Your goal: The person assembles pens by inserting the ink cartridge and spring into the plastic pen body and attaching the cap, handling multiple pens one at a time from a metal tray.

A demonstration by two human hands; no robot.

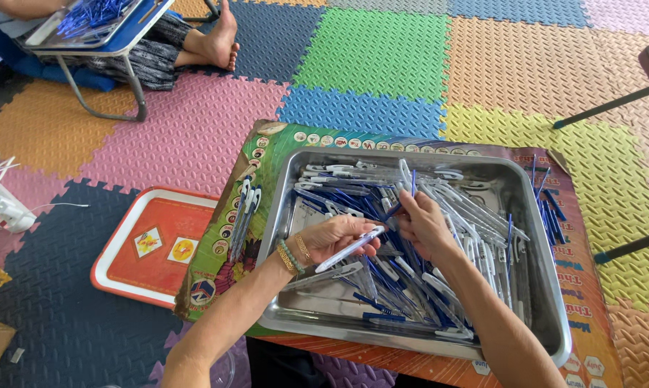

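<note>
My left hand (337,236) holds a clear pen barrel (350,248) over a steel tray (539,287). My right hand (424,224) is in the tray beside it, fingers pinched on a thin blue refill (395,210) among the parts. The tray holds several clear pen barrels and blue refills in a loose pile (411,215). A few assembled pens (244,208) lie in a row on the small table left of the tray. Loose blue refills (549,205) lie to the tray's right.
The tray rests on a low table with a colourful printed top (267,147). A red and white tray (152,244) lies on the foam floor mats at left. Another person sits far left with a similar table (87,32). Dark table legs (612,108) at right.
</note>
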